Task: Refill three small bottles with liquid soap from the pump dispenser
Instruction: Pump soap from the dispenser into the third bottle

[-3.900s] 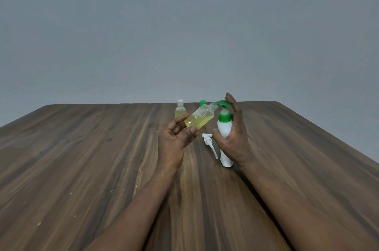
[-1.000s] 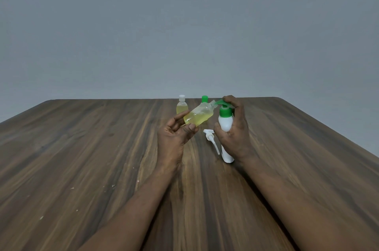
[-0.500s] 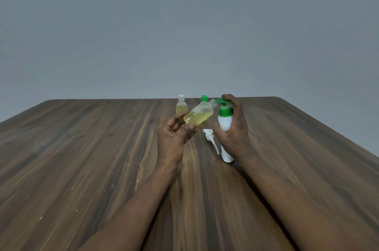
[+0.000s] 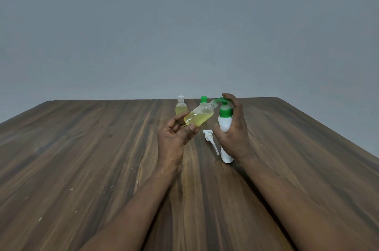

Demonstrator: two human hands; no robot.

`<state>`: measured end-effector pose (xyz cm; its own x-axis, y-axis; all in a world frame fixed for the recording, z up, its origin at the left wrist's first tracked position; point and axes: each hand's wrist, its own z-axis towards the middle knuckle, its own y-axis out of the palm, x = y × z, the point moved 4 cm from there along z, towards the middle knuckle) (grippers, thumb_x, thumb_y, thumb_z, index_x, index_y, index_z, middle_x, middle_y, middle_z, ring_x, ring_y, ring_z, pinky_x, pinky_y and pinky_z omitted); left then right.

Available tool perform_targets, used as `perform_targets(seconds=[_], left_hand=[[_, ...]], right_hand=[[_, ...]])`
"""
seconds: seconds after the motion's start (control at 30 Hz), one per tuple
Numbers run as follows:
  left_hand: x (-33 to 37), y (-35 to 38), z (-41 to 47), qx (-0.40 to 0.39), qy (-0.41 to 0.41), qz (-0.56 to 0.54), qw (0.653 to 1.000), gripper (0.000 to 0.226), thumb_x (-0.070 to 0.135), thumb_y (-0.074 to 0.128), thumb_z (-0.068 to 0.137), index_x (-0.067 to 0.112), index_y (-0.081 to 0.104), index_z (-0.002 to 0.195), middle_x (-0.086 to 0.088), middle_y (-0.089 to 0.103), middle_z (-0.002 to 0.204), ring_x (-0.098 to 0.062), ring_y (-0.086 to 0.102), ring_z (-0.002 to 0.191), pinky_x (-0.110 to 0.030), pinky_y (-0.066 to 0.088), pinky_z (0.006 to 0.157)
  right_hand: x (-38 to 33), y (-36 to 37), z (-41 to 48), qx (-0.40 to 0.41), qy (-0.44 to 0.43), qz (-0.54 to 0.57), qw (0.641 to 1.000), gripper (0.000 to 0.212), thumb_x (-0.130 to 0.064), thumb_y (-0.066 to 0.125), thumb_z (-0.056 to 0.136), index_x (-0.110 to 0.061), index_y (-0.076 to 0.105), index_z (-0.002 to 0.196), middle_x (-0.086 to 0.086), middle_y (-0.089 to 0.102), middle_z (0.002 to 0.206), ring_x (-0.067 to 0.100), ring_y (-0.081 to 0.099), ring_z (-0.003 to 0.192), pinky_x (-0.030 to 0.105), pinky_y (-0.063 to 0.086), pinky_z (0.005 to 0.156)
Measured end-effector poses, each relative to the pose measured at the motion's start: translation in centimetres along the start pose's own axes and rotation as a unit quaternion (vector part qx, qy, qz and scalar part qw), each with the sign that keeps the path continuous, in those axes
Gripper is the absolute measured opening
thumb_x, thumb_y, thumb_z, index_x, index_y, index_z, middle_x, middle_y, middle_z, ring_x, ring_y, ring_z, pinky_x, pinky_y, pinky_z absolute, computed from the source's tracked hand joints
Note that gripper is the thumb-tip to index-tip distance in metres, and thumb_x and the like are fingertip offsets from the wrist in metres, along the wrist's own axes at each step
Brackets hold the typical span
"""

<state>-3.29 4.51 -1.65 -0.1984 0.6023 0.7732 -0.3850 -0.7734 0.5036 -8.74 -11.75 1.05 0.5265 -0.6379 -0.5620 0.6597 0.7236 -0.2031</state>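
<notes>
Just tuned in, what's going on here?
The left hand holds an uncapped small bottle, partly full of yellow soap, tilted with its neck at the spout of the pump dispenser. The right hand grips the dispenser, a finger on its green pump head. A white-capped bottle and a green-capped bottle stand behind; a white pump top lies between the hands.

Bare left hand [image 4: 174, 140] and right hand [image 4: 235, 138], bare forearms [image 4: 131, 209]

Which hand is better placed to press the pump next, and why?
Right. The right hand grips the pump dispenser with a finger on its green pump head; the left hand holds the tilted small bottle at the spout.
</notes>
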Motion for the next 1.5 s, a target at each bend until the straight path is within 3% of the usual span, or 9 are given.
perform_targets(seconds=[0.13,0.3,0.63,0.77,0.87,1.0,1.1,1.3,1.5], left_hand=[[0.1,0.0,0.0,0.001,0.002,-0.007,1.000,0.035,-0.008,0.070,0.084,0.012,0.070,0.112,-0.007,0.077,0.109,-0.024,0.073,0.105,-0.032,0.061,0.083],[0.2,-0.1,-0.2,0.006,-0.003,-0.002,1.000,0.036,-0.008,0.070,0.084,0.009,0.069,0.115,-0.008,0.076,0.110,-0.024,0.073,0.106,-0.032,0.061,0.082],[-1.1,0.3,-0.4,0.005,-0.051,-0.065,0.997,0.030,-0.007,0.064,0.089,0.006,0.065,0.116,-0.017,0.074,0.113,-0.033,0.071,0.108,-0.031,0.060,0.081],[-2.1,0.7,-0.7,0.020,-0.101,-0.148,0.984,0.029,-0.005,0.065,0.084,0.002,0.062,0.113,-0.020,0.074,0.107,-0.035,0.072,0.102,-0.034,0.062,0.079],[-2.4,1.1,-1.0,0.016,-0.130,-0.200,0.971,0.035,-0.002,0.065,0.081,-0.006,0.060,0.115,-0.028,0.067,0.120,-0.040,0.071,0.104,-0.041,0.061,0.085],[-2.6,1.1,-1.0,0.023,-0.153,-0.215,0.964,0.032,-0.006,0.057,0.090,-0.013,0.054,0.122,-0.031,0.062,0.128,-0.042,0.069,0.107,-0.042,0.061,0.086],[-2.7,1.2,-1.1,0.018,-0.163,-0.213,0.963,0.031,-0.008,0.052,0.095,-0.015,0.053,0.125,-0.030,0.063,0.128,-0.039,0.071,0.104,-0.041,0.062,0.085],[-2.2,1.3,-1.1,0.021,-0.137,-0.196,0.971,0.035,-0.004,0.065,0.080,-0.007,0.060,0.114,-0.023,0.071,0.113,-0.033,0.073,0.100,-0.038,0.063,0.080],[-1.6,0.8,-0.7,0.030,-0.099,-0.177,0.979,0.044,0.003,0.071,0.075,-0.002,0.062,0.117,-0.016,0.076,0.105,-0.030,0.074,0.099,-0.033,0.062,0.078]], right_hand=[[-0.4,0.0,0.0,-0.006,0.005,0.004,1.000,0.071,-0.016,0.061,0.074,-0.021,0.042,0.142,0.001,0.051,0.141,0.017,0.054,0.127,0.021,0.043,0.103],[-0.8,0.2,-0.2,0.010,0.024,0.009,1.000,0.063,-0.028,0.059,0.073,-0.024,0.043,0.134,-0.004,0.054,0.132,-0.005,0.052,0.119,0.008,0.038,0.098],[-0.6,0.1,0.0,-0.003,0.006,-0.006,1.000,0.077,0.006,0.064,0.072,-0.011,0.043,0.144,0.003,0.050,0.143,0.017,0.054,0.128,0.026,0.044,0.106],[-0.9,0.1,0.1,-0.007,0.005,-0.008,1.000,0.075,0.000,0.064,0.073,-0.010,0.042,0.144,0.003,0.050,0.142,0.014,0.053,0.127,0.021,0.043,0.105],[-1.0,0.1,0.1,-0.010,0.005,-0.009,1.000,0.075,-0.005,0.064,0.074,-0.011,0.042,0.145,0.002,0.050,0.142,0.014,0.054,0.125,0.019,0.042,0.104],[-0.8,0.1,0.1,-0.014,0.011,-0.006,1.000,0.077,-0.013,0.060,0.071,-0.013,0.041,0.146,0.007,0.053,0.137,0.018,0.055,0.122,0.023,0.044,0.103],[-0.6,0.1,0.1,-0.010,0.003,-0.009,1.000,0.076,-0.006,0.063,0.073,-0.012,0.041,0.146,0.006,0.052,0.138,0.018,0.055,0.123,0.023,0.044,0.104],[-0.5,0.3,0.1,-0.016,0.008,-0.005,1.000,0.076,0.005,0.072,0.078,-0.013,0.041,0.145,0.006,0.054,0.138,0.015,0.055,0.125,0.021,0.044,0.103],[-0.7,0.2,0.1,-0.012,-0.005,-0.003,1.000,0.079,0.002,0.059,0.071,-0.013,0.041,0.146,0.000,0.048,0.144,0.011,0.052,0.128,0.018,0.041,0.105]])
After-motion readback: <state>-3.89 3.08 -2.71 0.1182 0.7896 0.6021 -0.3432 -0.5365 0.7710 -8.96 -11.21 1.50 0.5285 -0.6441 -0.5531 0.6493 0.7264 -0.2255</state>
